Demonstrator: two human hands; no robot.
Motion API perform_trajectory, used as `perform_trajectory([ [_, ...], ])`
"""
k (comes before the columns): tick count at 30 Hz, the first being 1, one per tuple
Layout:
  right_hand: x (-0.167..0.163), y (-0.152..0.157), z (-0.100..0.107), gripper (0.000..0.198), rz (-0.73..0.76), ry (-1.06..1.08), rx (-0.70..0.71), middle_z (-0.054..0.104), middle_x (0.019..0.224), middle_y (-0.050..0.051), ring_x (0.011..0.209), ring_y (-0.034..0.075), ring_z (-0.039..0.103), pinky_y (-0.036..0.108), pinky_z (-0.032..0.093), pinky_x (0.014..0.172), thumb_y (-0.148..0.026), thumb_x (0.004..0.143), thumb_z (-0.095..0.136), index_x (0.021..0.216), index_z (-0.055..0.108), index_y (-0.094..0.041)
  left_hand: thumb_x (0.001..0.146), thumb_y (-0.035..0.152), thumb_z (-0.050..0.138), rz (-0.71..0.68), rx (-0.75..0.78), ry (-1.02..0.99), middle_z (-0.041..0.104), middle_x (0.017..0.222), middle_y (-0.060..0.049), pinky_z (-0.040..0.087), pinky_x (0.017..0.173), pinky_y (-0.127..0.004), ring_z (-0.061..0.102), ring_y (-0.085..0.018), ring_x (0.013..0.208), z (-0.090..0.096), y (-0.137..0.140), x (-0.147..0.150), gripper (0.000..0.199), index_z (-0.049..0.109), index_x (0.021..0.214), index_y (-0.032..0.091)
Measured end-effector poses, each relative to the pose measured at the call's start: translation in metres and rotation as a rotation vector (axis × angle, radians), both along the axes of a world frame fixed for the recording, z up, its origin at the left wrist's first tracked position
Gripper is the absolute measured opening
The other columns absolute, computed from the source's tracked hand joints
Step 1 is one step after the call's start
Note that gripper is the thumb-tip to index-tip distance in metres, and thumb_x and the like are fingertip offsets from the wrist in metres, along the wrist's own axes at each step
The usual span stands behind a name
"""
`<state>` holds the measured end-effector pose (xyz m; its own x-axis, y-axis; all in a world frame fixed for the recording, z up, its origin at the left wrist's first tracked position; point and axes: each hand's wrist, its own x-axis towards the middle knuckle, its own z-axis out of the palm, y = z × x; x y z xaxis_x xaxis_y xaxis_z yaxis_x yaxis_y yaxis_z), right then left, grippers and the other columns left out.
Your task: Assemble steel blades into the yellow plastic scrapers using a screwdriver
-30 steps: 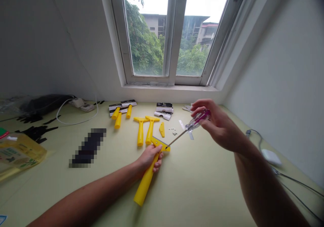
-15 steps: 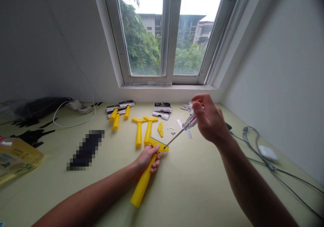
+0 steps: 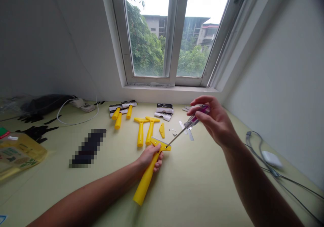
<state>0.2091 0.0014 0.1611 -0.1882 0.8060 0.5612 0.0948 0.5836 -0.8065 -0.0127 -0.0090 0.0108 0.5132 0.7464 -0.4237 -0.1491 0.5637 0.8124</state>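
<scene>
The left hand (image 3: 150,156) is clenched around the neck of a yellow scraper (image 3: 147,175), just below its head; the handle runs back toward the person and lies on the table (image 3: 197,186). The right hand (image 3: 215,120) pinches the purple handle of a screwdriver (image 3: 188,125) between thumb and fingertips, its tip touching the scraper's head right beside the left thumb. Beyond lie 2 more scrapers (image 3: 144,129), small screws (image 3: 173,131) and 3 packaged scrapers (image 3: 120,110).

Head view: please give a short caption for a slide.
Left hand grips a yellow scraper; right hand holds a screwdriver.
</scene>
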Motion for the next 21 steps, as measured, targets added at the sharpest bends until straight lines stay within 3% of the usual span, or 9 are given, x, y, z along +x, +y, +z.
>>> perform_trajectory([
  [3, -0.018, 0.008, -0.007, 0.028, -0.097, 0.238, 0.02, 0.056, 0.094, 0.0, 0.076, 0.015, 0.063, 0.035, 0.055, 0.074, -0.035, 0.088, 0.053, 0.112, 0.039, -0.029, 0.085, 0.06, 0.044, -0.014, 0.037, -0.001, 0.041, 0.043, 0.004, 0.026, 0.036, -0.018, 0.031, -0.006, 0.034, 0.003, 0.003, 0.006, 0.047, 0.052, 0.073, 0.016],
  [6, -0.022, 0.023, -0.013, 0.02, -0.247, 0.294, 0.055, 0.053, 0.086, -0.001, 0.072, 0.015, 0.06, 0.034, 0.055, 0.071, -0.04, 0.09, 0.05, 0.1, 0.038, -0.027, 0.084, 0.061, 0.048, 0.016, 0.067, -0.007, 0.043, 0.045, 0.005, 0.028, 0.038, -0.018, 0.035, -0.007, 0.036, 0.006, 0.007, 0.015, 0.046, 0.053, 0.08, 0.016],
  [9, -0.012, 0.036, -0.014, 0.027, -0.498, 0.058, 0.064, 0.053, 0.082, 0.0, 0.068, 0.016, 0.056, 0.032, 0.051, 0.064, -0.048, 0.086, 0.054, 0.097, 0.042, -0.025, 0.082, 0.061, 0.049, 0.067, 0.087, -0.007, 0.043, 0.047, 0.005, 0.027, 0.039, -0.018, 0.036, -0.006, 0.038, 0.006, 0.01, 0.021, 0.045, 0.052, 0.082, 0.016],
  [11, -0.002, 0.039, -0.011, 0.033, -0.567, -0.158, 0.052, 0.055, 0.08, 0.001, 0.065, 0.016, 0.055, 0.032, 0.049, 0.059, -0.051, 0.083, 0.058, 0.097, 0.047, -0.023, 0.082, 0.063, 0.049, 0.091, 0.084, -0.002, 0.042, 0.046, 0.006, 0.024, 0.039, -0.018, 0.033, -0.006, 0.037, 0.005, 0.011, 0.021, 0.047, 0.051, 0.082, 0.016],
  [14, 0.009, 0.037, -0.003, 0.039, -0.422, -0.272, 0.055, 0.059, 0.078, 0.002, 0.065, 0.018, 0.058, 0.032, 0.049, 0.057, -0.048, 0.08, 0.062, 0.106, 0.051, -0.021, 0.081, 0.066, 0.048, 0.102, 0.08, -0.014, 0.039, 0.044, 0.007, 0.02, 0.039, -0.018, 0.027, -0.005, 0.036, 0.003, 0.012, 0.019, 0.049, 0.05, 0.08, 0.017],
  [17, 0.011, 0.032, 0.003, 0.04, -0.266, -0.23, 0.117, 0.063, 0.091, 0.004, 0.079, 0.02, 0.063, 0.035, 0.053, 0.068, -0.034, 0.083, 0.061, 0.119, 0.047, -0.023, 0.081, 0.067, 0.045, 0.101, 0.085, -0.01, 0.04, 0.043, 0.007, 0.019, 0.038, -0.019, 0.027, -0.005, 0.035, 0.003, 0.013, 0.021, 0.05, 0.05, 0.08, 0.017],
  [21, 0.002, 0.023, 0.005, 0.038, -0.206, -0.223, 0.171, 0.062, 0.106, 0.006, 0.088, 0.02, 0.063, 0.037, 0.054, 0.075, -0.023, 0.087, 0.05, 0.124, 0.046, -0.026, 0.084, 0.064, 0.042, 0.124, 0.084, -0.023, 0.042, 0.045, 0.006, 0.022, 0.039, -0.019, 0.029, -0.006, 0.035, 0.004, 0.015, 0.025, 0.048, 0.05, 0.081, 0.017],
])
